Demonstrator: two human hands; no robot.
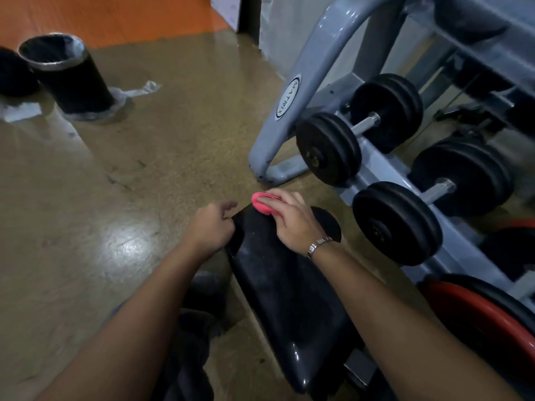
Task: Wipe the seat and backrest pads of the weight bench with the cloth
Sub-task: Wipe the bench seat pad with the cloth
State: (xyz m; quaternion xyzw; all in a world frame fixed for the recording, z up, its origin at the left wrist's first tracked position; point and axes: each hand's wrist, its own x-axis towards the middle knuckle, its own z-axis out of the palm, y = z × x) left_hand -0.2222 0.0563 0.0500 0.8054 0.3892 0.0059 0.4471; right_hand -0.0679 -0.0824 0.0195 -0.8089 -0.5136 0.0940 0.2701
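Your right hand (292, 219) presses a bunched pink cloth (262, 204) onto the far end of the black bench pad (289, 282), fingers wrapped over it. Your left hand (211, 227) grips the pad's left far edge, fingers curled. Dumbbell rack (373, 169) just right.

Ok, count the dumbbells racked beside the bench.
2 in full view on the grey rack: the upper dumbbell and the lower dumbbell, nearer the camera. Dark shapes further along the rack at the right edge may be more, but they are cut off.
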